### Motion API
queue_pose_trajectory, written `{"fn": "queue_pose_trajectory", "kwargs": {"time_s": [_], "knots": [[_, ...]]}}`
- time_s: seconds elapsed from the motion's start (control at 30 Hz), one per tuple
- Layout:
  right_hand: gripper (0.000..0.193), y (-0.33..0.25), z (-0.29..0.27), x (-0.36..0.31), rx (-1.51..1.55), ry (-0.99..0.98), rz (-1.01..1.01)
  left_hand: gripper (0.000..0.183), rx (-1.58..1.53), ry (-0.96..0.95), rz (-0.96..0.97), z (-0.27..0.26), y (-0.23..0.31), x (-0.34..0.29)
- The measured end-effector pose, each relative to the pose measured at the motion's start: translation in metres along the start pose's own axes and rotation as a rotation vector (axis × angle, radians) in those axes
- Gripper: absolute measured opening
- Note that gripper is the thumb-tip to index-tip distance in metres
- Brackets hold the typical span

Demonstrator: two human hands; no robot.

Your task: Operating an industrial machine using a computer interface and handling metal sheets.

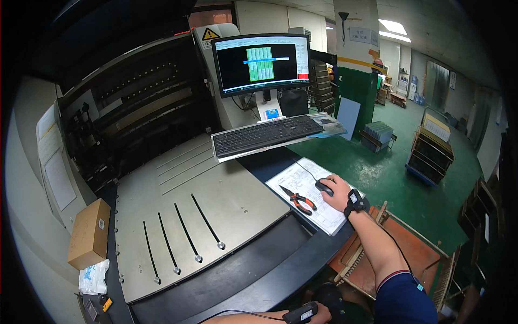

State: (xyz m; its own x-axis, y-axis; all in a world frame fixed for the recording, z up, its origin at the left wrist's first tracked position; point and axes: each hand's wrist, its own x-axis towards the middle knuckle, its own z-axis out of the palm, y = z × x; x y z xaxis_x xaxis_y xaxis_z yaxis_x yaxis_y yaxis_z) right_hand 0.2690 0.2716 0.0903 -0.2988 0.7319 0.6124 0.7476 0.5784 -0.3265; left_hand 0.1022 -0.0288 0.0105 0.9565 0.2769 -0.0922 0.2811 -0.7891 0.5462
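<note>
My right hand rests over a black computer mouse, its fingers curved around it. Under the mouse lie printed paper sheets on the dark ledge of a machine. Just left of that hand, pliers with orange and black handles lie on the same papers. My left hand is low at the bottom edge, near my lap; its fingers are mostly hidden, so what it holds does not show. Both wrists wear small black devices with cables. A monitor ahead displays a green panel pattern on black.
A black keyboard sits on a tray below the monitor. The metal machine bed has slots with round knobs. At left stand a cardboard box and a white plastic bag. A reddish-brown board in a frame lies right; a loaded cart stands beyond.
</note>
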Motion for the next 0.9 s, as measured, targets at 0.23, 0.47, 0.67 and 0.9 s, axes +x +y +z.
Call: {"fn": "queue_pose_trajectory", "kwargs": {"time_s": [0.23, 0.47, 0.67, 0.9], "knots": [[0.036, -0.001, -0.003, 0.004, -0.013, 0.002, 0.014, 0.025, 0.038, -0.124, -0.043, -0.005, -0.004, 0.007], [0.037, -0.006, -0.002, 0.009, -0.016, -0.004, -0.002, 0.027, -0.088, -0.246, -0.023, -0.002, -0.01, 0.015], [0.037, -0.005, -0.004, 0.007, -0.028, -0.029, -0.004, 0.028, -0.096, -0.185, -0.075, 0.017, -0.021, 0.015], [0.037, -0.009, -0.01, 0.009, 0.01, -0.049, 0.018, 0.02, -0.52, -0.247, 0.124, 0.069, -0.067, 0.034]]}}
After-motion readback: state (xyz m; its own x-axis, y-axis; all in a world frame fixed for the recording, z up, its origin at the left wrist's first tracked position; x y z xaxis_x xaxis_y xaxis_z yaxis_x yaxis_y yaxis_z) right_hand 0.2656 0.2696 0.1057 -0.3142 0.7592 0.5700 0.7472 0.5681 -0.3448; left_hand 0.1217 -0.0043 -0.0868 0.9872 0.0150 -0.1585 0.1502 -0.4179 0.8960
